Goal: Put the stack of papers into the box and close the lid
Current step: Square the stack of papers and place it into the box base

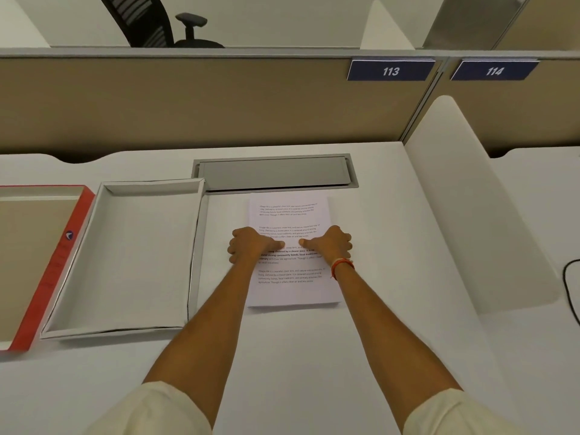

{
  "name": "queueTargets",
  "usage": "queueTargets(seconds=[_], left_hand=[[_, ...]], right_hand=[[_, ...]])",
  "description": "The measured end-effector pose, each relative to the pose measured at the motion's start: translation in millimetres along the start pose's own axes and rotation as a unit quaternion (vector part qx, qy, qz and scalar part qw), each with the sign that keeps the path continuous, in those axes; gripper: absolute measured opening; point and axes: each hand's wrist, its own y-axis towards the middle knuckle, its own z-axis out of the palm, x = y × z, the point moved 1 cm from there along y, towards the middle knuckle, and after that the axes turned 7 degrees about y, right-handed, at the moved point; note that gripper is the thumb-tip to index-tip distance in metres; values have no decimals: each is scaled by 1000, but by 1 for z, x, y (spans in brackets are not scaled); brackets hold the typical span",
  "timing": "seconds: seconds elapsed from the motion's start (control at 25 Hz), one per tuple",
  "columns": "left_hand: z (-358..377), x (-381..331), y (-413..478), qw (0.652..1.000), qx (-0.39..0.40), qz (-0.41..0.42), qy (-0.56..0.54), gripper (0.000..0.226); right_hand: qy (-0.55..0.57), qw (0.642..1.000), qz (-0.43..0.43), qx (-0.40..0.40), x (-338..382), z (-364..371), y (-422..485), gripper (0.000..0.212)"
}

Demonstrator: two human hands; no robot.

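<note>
A stack of printed white papers [292, 290] lies flat on the white desk, right of centre. My left hand [251, 244] grips the stack's left edge, fingers curled under and thumb pressed on top. My right hand [332, 243] grips the right edge the same way, with an orange band at the wrist. To the left stands the open white box [125, 255], empty inside. Its lid [47, 271], red outside and brown inside, lies upside down at the far left, touching the box.
A grey cable hatch [273, 172] is set in the desk just behind the papers. A beige partition [188, 102] closes the back. A white divider [477, 199] stands at the right, with a black cable [569, 287] beyond it.
</note>
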Motion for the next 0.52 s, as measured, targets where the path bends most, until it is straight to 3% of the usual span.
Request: queueTargets(seconds=[0.2,0.4,0.52], left_hand=[[-1,1,0,999,24,4,-24,79],[4,-1,-8,999,-11,29,-37,78],[4,1,-7,992,-13,71,-99,68]], right_hand=[[23,999,-25,3,6,2,-1,79],[48,999,-15,-14,2,-1,-9,85],[38,998,-47,-20,2,2,-12,72]])
